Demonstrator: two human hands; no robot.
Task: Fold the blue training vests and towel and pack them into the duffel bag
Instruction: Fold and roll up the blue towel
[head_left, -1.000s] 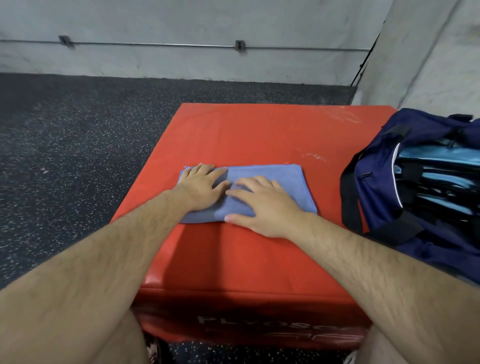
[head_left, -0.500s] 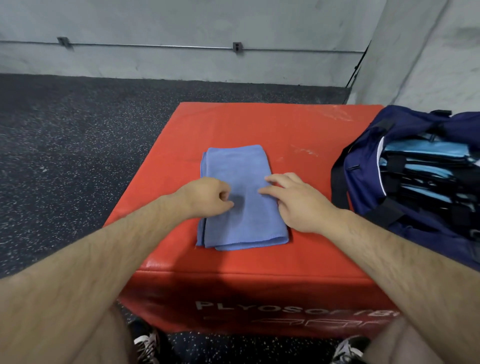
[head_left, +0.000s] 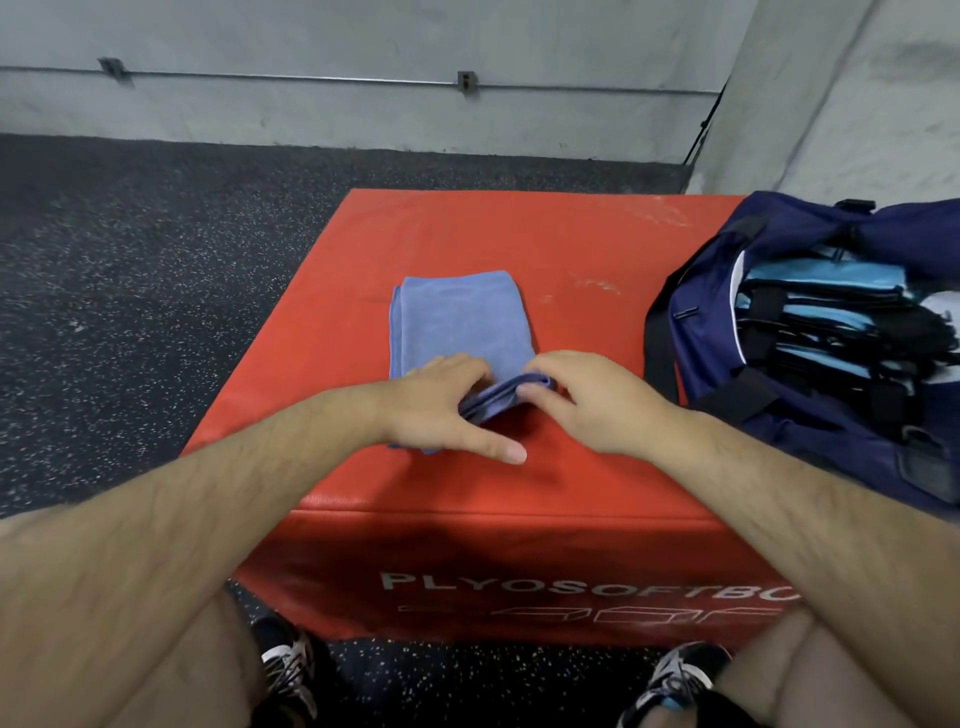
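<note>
A folded blue towel (head_left: 460, 317) lies lengthwise on the red plyo box (head_left: 582, 249), near its middle. My left hand (head_left: 441, 402) grips the towel's near edge, thumb stretched out on the box. My right hand (head_left: 582, 400) pinches the same near edge from the right and lifts it slightly off the box. The navy duffel bag (head_left: 810, 415) stands open on the box's right side. Folded light-blue training vests (head_left: 826, 296) with black trim lie stacked inside it.
Dark speckled rubber floor (head_left: 156, 286) surrounds the box on the left and behind. A grey concrete wall (head_left: 363, 114) with a thin conduit runs along the back. My shoes (head_left: 291, 670) stand on the floor just before the box's front face.
The towel was turned from lying crosswise to lengthwise. Both hands slid from its top to its near edge, took hold of it and raised it a little.
</note>
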